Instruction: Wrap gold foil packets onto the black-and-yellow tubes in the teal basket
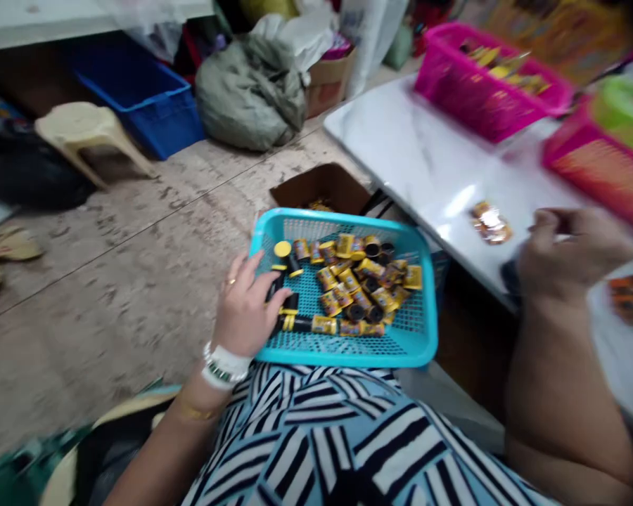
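A turquoise plastic basket (342, 357) rests on my lap. Inside it lie many small yellow-and-black cylinders (348, 281), heaped toward the right, with several in a row along the near side. My left hand (245, 306) reaches over the basket's left rim, fingers spread and slightly bent, beside a few black cylinders with yellow ends (290, 302). No firm grip shows there. Above the white table at the right, my right hand (574, 242) is curled closed and blurred; what it holds is hidden. A shiny orange-brown packet (490, 222) lies just left of it.
Two pink baskets (480, 91) (601, 161) stand on the white marbled table (390, 133). An open cardboard box (319, 186) sits beyond my basket. On the floor are a cream stool (84, 126), a blue bin (158, 112) and a grey-green sack (247, 91).
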Demonstrator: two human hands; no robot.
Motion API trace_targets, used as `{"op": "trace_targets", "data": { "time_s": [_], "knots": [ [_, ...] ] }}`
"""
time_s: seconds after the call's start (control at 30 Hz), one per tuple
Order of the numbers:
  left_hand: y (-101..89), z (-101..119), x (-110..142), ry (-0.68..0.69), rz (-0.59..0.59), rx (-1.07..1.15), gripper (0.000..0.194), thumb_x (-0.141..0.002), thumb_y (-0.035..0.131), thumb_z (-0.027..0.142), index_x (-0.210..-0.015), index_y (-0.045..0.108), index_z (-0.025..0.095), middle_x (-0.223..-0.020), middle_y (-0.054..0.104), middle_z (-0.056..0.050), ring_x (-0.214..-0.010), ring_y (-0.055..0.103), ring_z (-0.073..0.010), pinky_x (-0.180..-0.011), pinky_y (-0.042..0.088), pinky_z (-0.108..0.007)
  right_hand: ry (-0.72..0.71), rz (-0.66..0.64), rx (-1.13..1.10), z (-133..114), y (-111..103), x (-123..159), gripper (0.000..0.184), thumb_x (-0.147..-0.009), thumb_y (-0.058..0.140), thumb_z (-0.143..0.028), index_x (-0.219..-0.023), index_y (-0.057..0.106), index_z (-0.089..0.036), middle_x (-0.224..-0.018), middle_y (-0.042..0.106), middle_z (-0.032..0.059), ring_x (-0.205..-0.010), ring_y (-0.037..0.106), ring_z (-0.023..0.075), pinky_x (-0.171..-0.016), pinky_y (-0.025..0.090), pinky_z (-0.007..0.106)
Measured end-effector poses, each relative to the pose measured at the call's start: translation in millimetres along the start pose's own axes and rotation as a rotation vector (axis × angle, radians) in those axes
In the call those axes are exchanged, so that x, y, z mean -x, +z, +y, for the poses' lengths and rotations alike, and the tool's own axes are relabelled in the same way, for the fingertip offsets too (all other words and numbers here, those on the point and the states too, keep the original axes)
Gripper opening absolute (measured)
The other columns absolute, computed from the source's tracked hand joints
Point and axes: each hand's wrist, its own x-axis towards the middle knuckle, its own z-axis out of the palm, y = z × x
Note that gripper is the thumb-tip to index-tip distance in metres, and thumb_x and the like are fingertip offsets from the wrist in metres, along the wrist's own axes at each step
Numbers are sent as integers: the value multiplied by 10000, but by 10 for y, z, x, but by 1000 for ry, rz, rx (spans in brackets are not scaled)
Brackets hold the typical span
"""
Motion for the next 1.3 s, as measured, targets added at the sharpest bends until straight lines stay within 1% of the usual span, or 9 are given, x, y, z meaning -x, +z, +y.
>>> {"op": "trace_targets", "data": {
  "time_s": [0.17, 0.33, 0.47, 0.63, 0.73, 0.9, 1.0, 1.17, 1.3],
  "knots": [
    [134, 31, -127, 96, 148, 56, 195, -855, 667, 328, -953, 736, 174, -1338, 615, -180, -1347, 447, -414, -1089, 398, -606, 31, -110, -211, -191, -228, -199, 286, -891, 581, -370, -844, 708, -119, -740, 682, 101, -665, 565, 193, -656, 378, 331],
    [162, -20, -122, 90, 238, 80, 186, -870, 638, 355, -936, 721, 203, -1320, 621, -178, -1336, 466, -424, -1083, 396, -623, -277, -295, -203, -396, -115, -150, 362, -895, 593, -412, -1079, 726, -130, -996, 682, 146, -905, 573, 254, -840, 441, 380],
    [148, -104, -47, 80, 222, 69, 199, -879, 628, 358, -940, 717, 191, -1287, 639, -184, -1308, 496, -416, -1071, 415, -615, -382, -305, -85, -440, -121, 21, 313, -951, 492, -300, -966, 756, -133, -941, 681, 153, -925, 553, 269, -840, 434, 400],
    [56, -13, -45, 72, 245, 143, 161, -857, 662, 306, -938, 737, 188, -1257, 664, -163, -1310, 505, -382, -1094, 416, -584, -380, -227, 11, -423, -234, 149, 332, -965, 455, -294, -869, 723, -124, -785, 664, 142, -797, 545, 246, -736, 406, 364],
    [-48, 79, -49, 57, 233, 196, 139, -860, 662, 270, -916, 746, 175, -1215, 691, -151, -1266, 551, -336, -1085, 447, -528, -331, -190, -24, -342, -244, 137, 273, -908, 569, -353, -822, 713, -137, -802, 675, 142, -815, 553, 252, -759, 405, 381],
    [-163, 109, -43, -36, 219, 243, 149, -878, 645, 273, -916, 751, 176, -1177, 719, -115, -1173, 616, -270, -1041, 490, -461, -163, -396, -239, -85, -132, 11, 181, -804, 706, -374, -768, 736, -198, -827, 701, 90, -722, 575, 198, -667, 389, 362],
    [-193, 114, -43, -82, 186, 332, 155, -887, 633, 279, -905, 751, 180, -1155, 730, -98, -1138, 638, -246, -1030, 494, -429, -195, -349, -221, -107, -172, -11, 129, -780, 718, -298, -686, 719, -209, -779, 705, 97, -719, 595, 217, -687, 404, 387],
    [-206, 237, -45, -188, 81, 621, 168, -900, 621, 302, -895, 745, 189, -1106, 738, -81, -1052, 670, -212, -987, 508, -373, -195, 22, -420, -794, -601, 234, 151, -853, 648, -287, -744, 704, -199, -779, 717, 88, -834, 647, 252, -883, 466, 451],
    [-140, 399, -21, -350, -209, 957, 245, -893, 633, 394, -960, 740, 183, -913, 746, -75, -816, 672, -171, -764, 551, -292, -322, -31, -802, -1562, -998, 643, 80, -859, 651, -195, -795, 670, -239, -801, 710, 27, -860, 653, 209, -869, 512, 425]
  ]
}}
